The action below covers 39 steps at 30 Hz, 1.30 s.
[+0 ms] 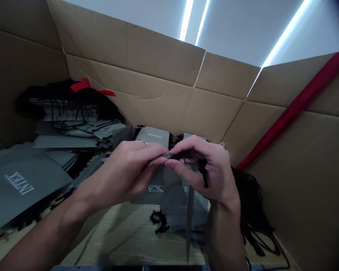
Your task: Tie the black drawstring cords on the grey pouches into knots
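My left hand (pixel 127 169), with a ring on one finger, pinches the edge of a grey fabric pouch (pixel 173 195). The pouch hangs below my fingers, partly covering white "INTEX" lettering behind it. Close against those fingertips, my right hand (pixel 214 169) pinches the same edge along with a black cord (pixel 203 173). Part of the cord dangles past the right palm. What lies exactly between the fingertips is small and mostly hidden. Behind my hands lies a grey pouch stack (pixel 154 136) marked "INTEX".
Cardboard walls (pixel 158 79) enclose the work surface (pixel 115 233). Piled grey pouches (pixel 64 139) with black cords and a red strip (pixel 80 86) stand at the left, near a large "INTEX" pouch (pixel 25 184). Loose black cords (pixel 248 195) lie right; a dark red band (pixel 293 105) crosses the wall.
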### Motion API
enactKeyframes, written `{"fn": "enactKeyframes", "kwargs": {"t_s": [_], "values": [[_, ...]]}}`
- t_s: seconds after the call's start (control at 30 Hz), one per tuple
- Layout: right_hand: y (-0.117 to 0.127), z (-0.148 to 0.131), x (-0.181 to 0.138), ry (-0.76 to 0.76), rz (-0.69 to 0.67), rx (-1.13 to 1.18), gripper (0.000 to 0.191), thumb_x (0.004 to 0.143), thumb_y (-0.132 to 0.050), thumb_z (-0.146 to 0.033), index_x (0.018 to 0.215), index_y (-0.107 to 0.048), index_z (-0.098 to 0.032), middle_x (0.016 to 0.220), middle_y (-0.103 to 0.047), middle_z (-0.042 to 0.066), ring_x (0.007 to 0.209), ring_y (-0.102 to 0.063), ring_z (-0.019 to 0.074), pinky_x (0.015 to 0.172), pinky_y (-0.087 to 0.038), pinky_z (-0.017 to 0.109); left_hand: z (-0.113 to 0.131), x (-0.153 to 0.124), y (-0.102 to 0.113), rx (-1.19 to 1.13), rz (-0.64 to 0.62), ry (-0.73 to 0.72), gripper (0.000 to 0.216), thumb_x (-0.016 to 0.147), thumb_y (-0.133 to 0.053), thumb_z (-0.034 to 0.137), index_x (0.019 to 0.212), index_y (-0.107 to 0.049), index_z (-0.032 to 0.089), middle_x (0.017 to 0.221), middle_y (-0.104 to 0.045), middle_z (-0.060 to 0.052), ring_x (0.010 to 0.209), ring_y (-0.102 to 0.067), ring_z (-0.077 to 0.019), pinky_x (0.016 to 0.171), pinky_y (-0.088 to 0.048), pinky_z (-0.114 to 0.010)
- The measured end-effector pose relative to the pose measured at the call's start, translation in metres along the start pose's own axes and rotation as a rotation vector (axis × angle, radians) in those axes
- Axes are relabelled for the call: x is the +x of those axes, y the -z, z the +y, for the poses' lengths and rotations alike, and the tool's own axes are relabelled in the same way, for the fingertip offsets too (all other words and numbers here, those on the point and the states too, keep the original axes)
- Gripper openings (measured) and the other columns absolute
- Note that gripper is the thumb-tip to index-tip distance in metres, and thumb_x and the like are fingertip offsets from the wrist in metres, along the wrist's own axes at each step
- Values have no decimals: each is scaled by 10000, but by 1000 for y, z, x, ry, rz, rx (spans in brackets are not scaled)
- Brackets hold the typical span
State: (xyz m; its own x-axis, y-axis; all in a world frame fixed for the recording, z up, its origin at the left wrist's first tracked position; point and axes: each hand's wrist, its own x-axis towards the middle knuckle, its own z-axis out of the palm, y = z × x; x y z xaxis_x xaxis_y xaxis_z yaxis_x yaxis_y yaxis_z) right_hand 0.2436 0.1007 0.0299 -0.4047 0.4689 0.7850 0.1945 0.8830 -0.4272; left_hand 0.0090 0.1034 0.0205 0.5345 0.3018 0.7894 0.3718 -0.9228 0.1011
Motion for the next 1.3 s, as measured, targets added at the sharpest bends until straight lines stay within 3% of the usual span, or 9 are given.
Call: {"fn": "enactKeyframes", "kwargs": {"t_s": [0.1, 0.23, 0.4, 0.63, 0.77, 1.03, 1.17, 1.3], "values": [[2, 0, -2, -48, -9, 116, 336, 822, -963, -29, 1013, -772, -229, 832, -707, -71, 639, -529, 64, 588, -428, 198, 1, 0, 1, -78, 13, -45, 151, 1103, -577, 84, 1068, -692, 176, 842, -691, 8, 673, -557, -109, 625, -417, -249], [1, 6, -4, -83, -25, 337, 339, 786, -988, -39, 993, -791, -221, 845, -727, -35, 644, -532, 88, 568, -413, 228, 0, 1, 1, -167, 67, -101, 271, 1021, -577, -19, 1132, -729, 176, 816, -685, 11, 676, -596, -104, 629, -441, -233], [-6, 9, 0, -91, -3, 593, 296, 769, -1029, -119, 922, -797, -221, 768, -718, -28, 607, -573, 110, 553, -445, 252, 0, 1, 4, -348, 66, -112, 176, 1044, -679, 77, 1124, -760, 210, 693, -627, 42, 523, -460, -92, 518, -361, -244], [-4, -7, 6, -129, -2, 457, 354, 753, -1055, -116, 1005, -825, -212, 791, -730, -46, 557, -508, 56, 484, -405, 179, 7, -1, 11, -152, 55, 12, 85, 1059, -677, 154, 1055, -727, 223, 709, -671, 29, 522, -537, -103, 509, -366, -258], [-4, -4, 3, -121, -31, 458, 368, 786, -1038, -103, 1062, -823, -217, 828, -755, -40, 604, -603, 71, 530, -465, 180, 9, 1, 8, -104, 71, -12, 73, 1070, -660, 164, 1053, -711, 214, 796, -743, 10, 595, -635, -114, 551, -417, -256], [3, -10, 0, -184, 48, 336, 285, 825, -1023, -162, 1020, -822, -217, 693, -601, -72, 564, -465, 67, 497, -378, 198, 11, 0, 6, -19, 137, -64, 91, 1053, -668, 127, 1092, -711, 198, 871, -775, -2, 680, -671, -122, 620, -461, -269], [4, -10, 0, -193, 52, 247, 183, 886, -974, -167, 970, -819, -215, 732, -659, -49, 588, -494, 72, 519, -385, 204, 9, -1, 5, 18, 132, -37, 109, 1061, -670, 151, 1147, -718, 200, 875, -768, 8, 696, -667, -116, 646, -468, -268], [7, -7, -1, -176, 32, 199, 181, 902, -965, -177, 998, -816, -214, 803, -715, -30, 630, -568, 89, 560, -441, 212, 8, 1, 5, -1, 118, -16, 78, 1070, -666, 133, 1083, -707, 198, 817, -699, 37, 662, -587, -96, 649, -444, -243]]}}
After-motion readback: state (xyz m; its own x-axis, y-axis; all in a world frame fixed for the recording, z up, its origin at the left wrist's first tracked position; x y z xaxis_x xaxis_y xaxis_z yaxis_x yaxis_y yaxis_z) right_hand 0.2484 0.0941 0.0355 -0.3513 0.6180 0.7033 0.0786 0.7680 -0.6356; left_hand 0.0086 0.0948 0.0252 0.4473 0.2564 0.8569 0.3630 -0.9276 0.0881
